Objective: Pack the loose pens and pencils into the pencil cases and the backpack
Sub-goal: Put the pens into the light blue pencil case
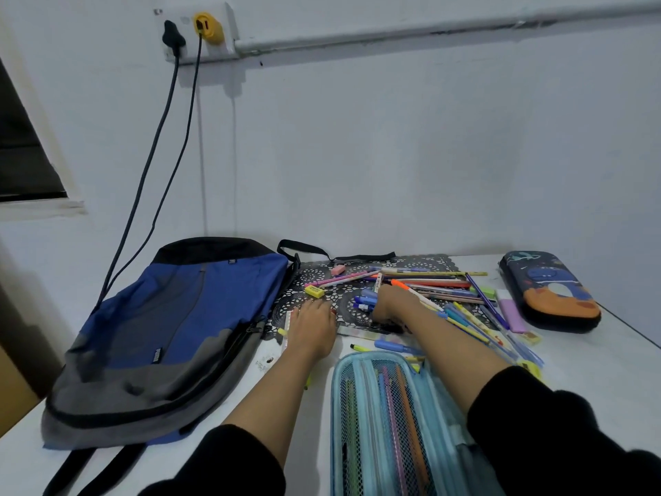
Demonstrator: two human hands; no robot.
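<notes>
my left hand [311,327] rests flat beside the backpack [171,334]. my right hand [393,304] curls round a few pens [365,299] on the mat [322,302]. the blue mesh case [375,424] already holds some, the dark case [547,291] lies closed, and i judge most of the pile [447,284] is left.

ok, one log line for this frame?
left hand flat on mat | right hand grips blue pens | mesh case open, part-filled | pile loose
</notes>
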